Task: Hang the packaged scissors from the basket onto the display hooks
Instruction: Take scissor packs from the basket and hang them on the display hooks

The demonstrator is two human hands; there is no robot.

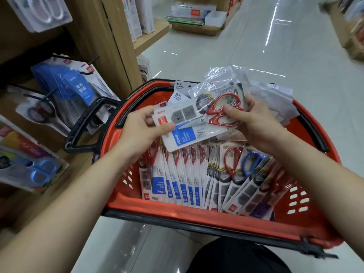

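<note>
Red plastic makes up the basket (177, 213), which sits on the floor just below both hands, and its near edge is partly hidden by the two bare arms. Something dark at the very bottom is cut off, and I cannot tell what it is. Packs of scissors (189, 180) stand in a tight row inside the basket, under the grip; they overlap so much that I cannot count them, but most have red handles and one has blue. Two hands hold a small stack of scissor packs (199, 123) above the row. The left hand (141, 131) pinches the end of the stack with its thumb on top. The right hand (254, 123) grips the other end, thumb pressed on the red handles. How many packs are in the stack is hard to tell; at least two edges show. Crinkly clear bags (232, 79) lie past the right hand, at the far side of the basket. Two black basket handles (88, 127) hang down, one on each side of the grip. Left of the left hand, display hooks (88, 64) stick out from a wooden shelf (110, 46) with more packs hanging, blurred. Beyond the hands runs a shiny pale floor (266, 46) with more shop shelves far away, too blurred to read.
</note>
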